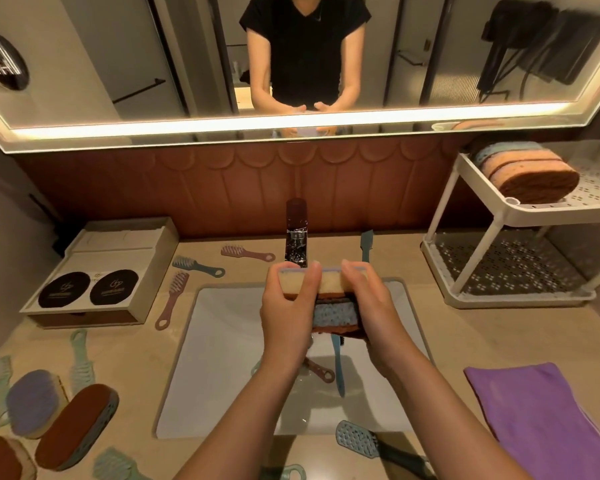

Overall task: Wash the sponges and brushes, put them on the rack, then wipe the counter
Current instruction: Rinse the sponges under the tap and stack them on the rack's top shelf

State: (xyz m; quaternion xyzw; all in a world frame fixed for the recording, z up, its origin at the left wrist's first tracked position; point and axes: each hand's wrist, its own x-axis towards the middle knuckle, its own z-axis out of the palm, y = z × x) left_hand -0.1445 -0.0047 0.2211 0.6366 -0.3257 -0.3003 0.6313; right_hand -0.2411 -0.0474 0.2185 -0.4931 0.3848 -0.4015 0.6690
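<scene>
Two sponges squeezed over the sink.
Left hand (286, 308) and right hand (373, 306) both grip stacked sponges (333, 299) above the sink (222, 358), below the tap (296, 237); more sponges on the rack (520, 206), brushes on the worktop (465, 341).

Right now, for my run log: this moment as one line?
both hands squeezing sponges | over sink | rack holds sponges | cloth unused

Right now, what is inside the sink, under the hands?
In the sink lie a blue brush and a pink brush. The hands and sponges cover their heads.
</scene>
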